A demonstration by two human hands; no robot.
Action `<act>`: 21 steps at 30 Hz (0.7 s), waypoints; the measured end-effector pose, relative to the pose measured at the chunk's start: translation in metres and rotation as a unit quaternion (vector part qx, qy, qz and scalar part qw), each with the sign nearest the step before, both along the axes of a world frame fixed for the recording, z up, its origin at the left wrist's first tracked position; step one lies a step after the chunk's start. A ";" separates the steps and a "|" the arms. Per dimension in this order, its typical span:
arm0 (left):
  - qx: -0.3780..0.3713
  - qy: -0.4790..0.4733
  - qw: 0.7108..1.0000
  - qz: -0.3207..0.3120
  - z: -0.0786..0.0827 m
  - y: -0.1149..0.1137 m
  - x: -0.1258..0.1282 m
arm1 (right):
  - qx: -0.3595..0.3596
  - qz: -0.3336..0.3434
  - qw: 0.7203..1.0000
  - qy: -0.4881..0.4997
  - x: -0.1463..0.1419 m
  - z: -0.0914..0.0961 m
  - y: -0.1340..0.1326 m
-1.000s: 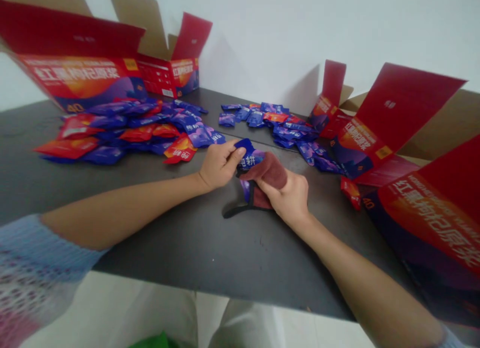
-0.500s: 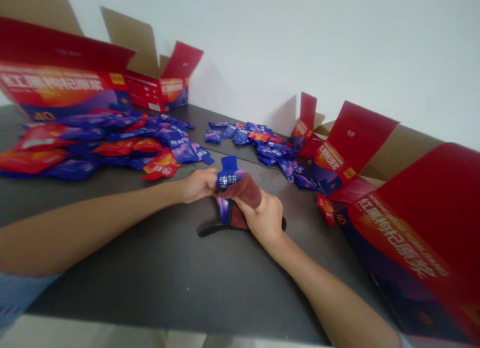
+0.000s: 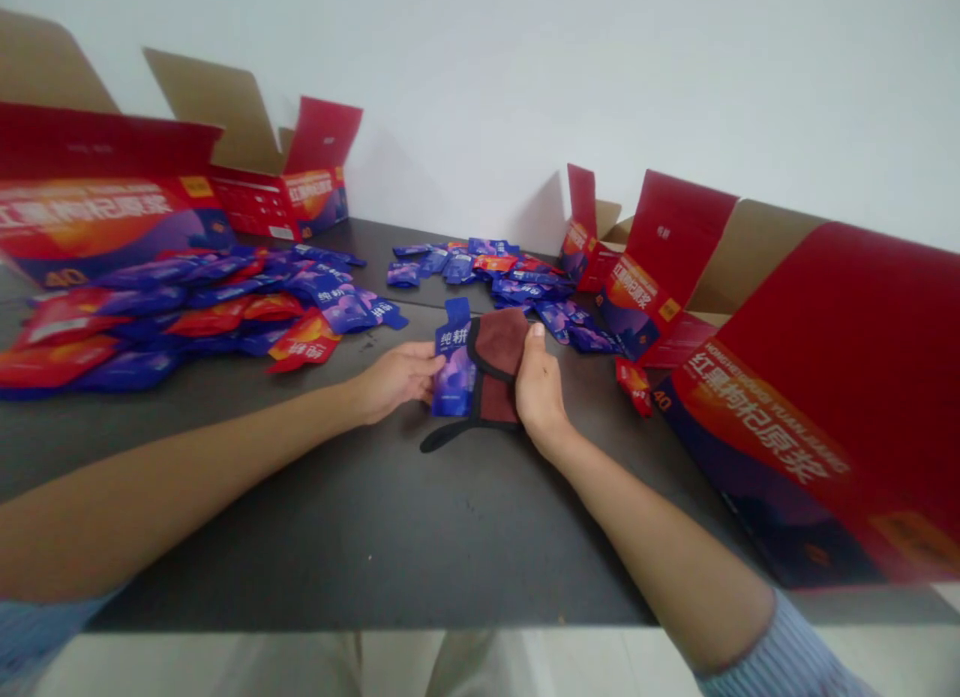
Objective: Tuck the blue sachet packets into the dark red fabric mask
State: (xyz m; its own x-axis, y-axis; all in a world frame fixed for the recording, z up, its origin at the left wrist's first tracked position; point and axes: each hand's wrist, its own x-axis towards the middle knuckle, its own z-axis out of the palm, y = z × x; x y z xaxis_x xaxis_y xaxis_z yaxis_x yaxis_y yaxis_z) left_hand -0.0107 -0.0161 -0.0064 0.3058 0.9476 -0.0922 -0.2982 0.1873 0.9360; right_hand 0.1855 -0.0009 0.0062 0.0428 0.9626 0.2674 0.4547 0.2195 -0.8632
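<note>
Between my hands, above the dark table, are a purple-blue pouch with white characters (image 3: 453,372) and a brown cloth piece with black edging and a strap (image 3: 500,349). My left hand (image 3: 401,382) pinches the pouch by its left edge. On the other side, my right hand (image 3: 541,385) is closed around the right edge of the brown cloth piece, its thumb pointing up. The pouch stands upright against the cloth's left edge; whether part of it lies behind the cloth cannot be seen. A black strap (image 3: 448,436) hangs off at the lower left.
A large heap of blue and red pouches (image 3: 202,307) lies on the left of the table (image 3: 360,537). A smaller pile (image 3: 517,277) is at the back. Open red cartons stand at the left (image 3: 112,217), back left (image 3: 315,192) and right (image 3: 780,407).
The brown cloth's raised flap has come down and now lies flat. My right hand has shifted to the cloth's right edge, and more of the pouch shows. The whole view has shifted slightly.
</note>
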 end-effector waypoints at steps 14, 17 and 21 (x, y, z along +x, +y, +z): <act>-0.105 -0.105 0.989 -0.016 0.008 0.009 0.003 | 0.210 0.146 0.946 -0.201 -0.044 -0.018 -0.051; -0.032 -0.041 0.998 -0.022 0.003 0.004 0.003 | 0.208 0.125 0.945 -0.221 -0.031 -0.014 -0.038; 0.083 0.097 0.991 -0.043 0.001 -0.011 0.003 | 0.192 0.056 0.957 -0.209 -0.011 -0.006 -0.016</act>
